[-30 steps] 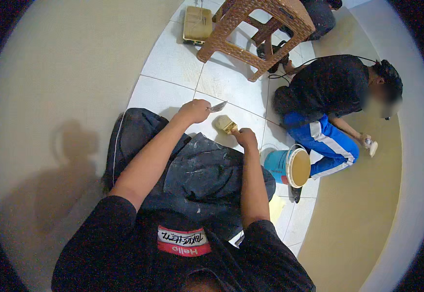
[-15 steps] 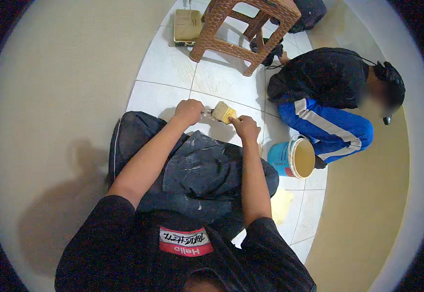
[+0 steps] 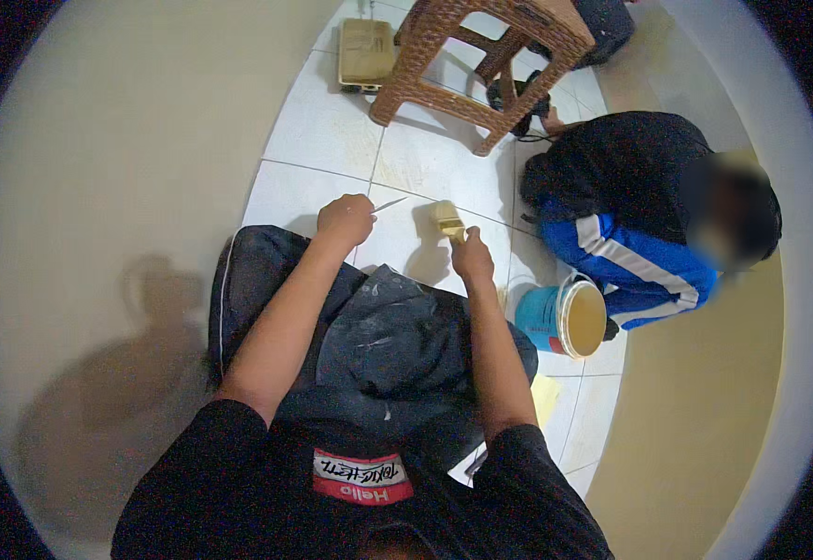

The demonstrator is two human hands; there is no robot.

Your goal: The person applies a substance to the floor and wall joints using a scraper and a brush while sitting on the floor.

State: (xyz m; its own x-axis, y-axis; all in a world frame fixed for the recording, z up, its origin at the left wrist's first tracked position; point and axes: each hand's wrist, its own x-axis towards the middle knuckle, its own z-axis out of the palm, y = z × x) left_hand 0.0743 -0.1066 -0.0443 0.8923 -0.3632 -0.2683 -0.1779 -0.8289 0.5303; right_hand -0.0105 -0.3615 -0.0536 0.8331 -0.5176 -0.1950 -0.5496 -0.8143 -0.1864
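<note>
My left hand (image 3: 345,218) is closed round a thin metal blade tool (image 3: 388,203), likely a scraper, held edge-on above the white floor tiles. To its right, my right hand (image 3: 472,252) grips the handle of a wide paintbrush (image 3: 447,218) with pale bristles, pointed away from me, its shadow on the tiles. The two tools are apart. Beside my right forearm stands a blue bucket (image 3: 539,322) with tan liquid in it. My dark, paint-marked trousers (image 3: 378,345) are below my hands.
A brown stool (image 3: 406,98) stands ahead near a paint tray (image 3: 364,56). A co-worker in black top and blue trousers (image 3: 611,163) crouches at my right by the tan wall (image 3: 695,392). A plain wall (image 3: 117,168) runs along my left. A yellow sheet (image 3: 544,399) lies right.
Half a second ago the brush was beside the blade in my left hand; now they are apart, my left hand moved slightly left. The co-worker's head has lowered.
</note>
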